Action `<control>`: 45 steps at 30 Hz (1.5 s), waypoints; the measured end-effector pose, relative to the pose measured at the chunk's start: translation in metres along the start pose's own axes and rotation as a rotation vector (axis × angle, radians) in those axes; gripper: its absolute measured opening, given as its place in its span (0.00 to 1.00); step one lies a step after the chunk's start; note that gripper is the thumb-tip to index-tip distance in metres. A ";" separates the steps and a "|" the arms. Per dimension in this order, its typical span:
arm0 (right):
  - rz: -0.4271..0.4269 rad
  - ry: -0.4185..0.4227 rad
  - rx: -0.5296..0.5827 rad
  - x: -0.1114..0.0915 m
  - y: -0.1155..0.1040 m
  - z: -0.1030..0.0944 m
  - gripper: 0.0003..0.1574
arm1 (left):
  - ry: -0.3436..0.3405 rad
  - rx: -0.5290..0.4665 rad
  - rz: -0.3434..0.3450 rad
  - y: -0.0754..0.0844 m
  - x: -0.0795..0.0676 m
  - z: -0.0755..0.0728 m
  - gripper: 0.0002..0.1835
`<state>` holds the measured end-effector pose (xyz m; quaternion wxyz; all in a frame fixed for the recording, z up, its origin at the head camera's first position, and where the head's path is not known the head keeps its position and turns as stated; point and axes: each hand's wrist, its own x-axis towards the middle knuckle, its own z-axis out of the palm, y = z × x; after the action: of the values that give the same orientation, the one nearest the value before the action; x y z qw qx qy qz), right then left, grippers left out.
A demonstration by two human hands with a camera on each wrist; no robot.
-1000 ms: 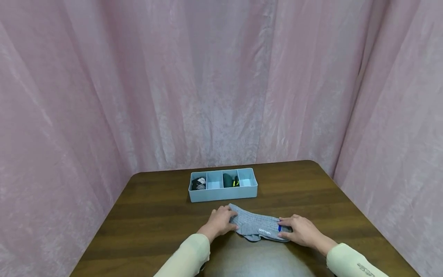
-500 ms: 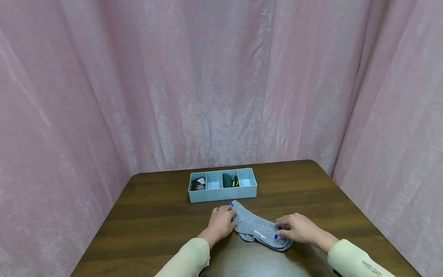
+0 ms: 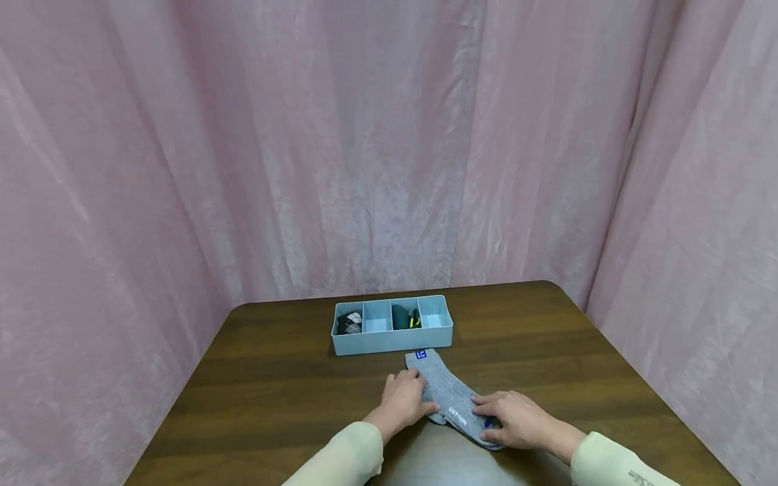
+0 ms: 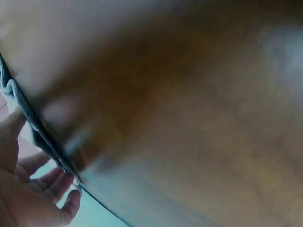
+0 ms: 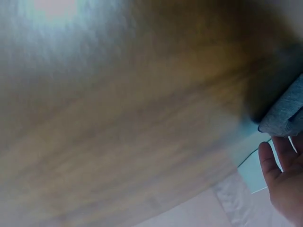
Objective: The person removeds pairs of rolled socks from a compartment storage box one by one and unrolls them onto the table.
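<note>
A pair of grey ribbed socks (image 3: pixel 446 389), laid one on the other, lies slantwise on the table with white COTTON lettering and a blue LC patch at the cuff. My left hand (image 3: pixel 402 399) touches their left edge near the cuff, its fingers loosely spread. At the toe end, my right hand (image 3: pixel 516 420) rests on the socks and partly covers a blue mark. The right wrist view shows fingers (image 5: pixel 269 163) fairly straight against the grey fabric (image 5: pixel 286 111). Loosely bent fingers (image 4: pixel 49 182) of the left hand meet the sock edge (image 4: pixel 29 113) in the left wrist view.
Behind the socks stands a light blue divided box (image 3: pixel 395 342). Its leftmost compartment holds a dark argyle sock bundle (image 3: pixel 349 322); the third holds a dark green bundle (image 3: pixel 400 316) with yellow trim. Pink curtains (image 3: pixel 365 148) hang around the brown wooden table (image 3: pixel 255 378).
The socks have turned, cuff away toward the box and toe toward me, baring the LC patch. My left hand has shifted right; my right hand has lifted slightly, then come down nearer to me.
</note>
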<state>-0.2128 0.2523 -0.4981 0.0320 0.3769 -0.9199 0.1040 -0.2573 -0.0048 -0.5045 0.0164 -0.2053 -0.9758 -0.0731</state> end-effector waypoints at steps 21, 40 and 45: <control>-0.024 0.054 0.076 -0.002 -0.024 0.004 0.27 | 0.004 0.008 0.122 -0.012 0.015 0.000 0.26; 0.481 0.299 0.351 0.026 -0.020 0.000 0.18 | 0.047 -0.272 0.039 -0.036 -0.003 -0.003 0.23; 0.614 0.324 0.433 0.034 -0.014 0.000 0.19 | 0.044 -0.369 -0.001 -0.036 -0.010 -0.005 0.24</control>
<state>-0.2269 0.2194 -0.4908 0.0640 0.0616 -0.9294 0.3582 -0.2630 -0.0418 -0.5050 -0.0004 -0.2026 -0.9454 -0.2552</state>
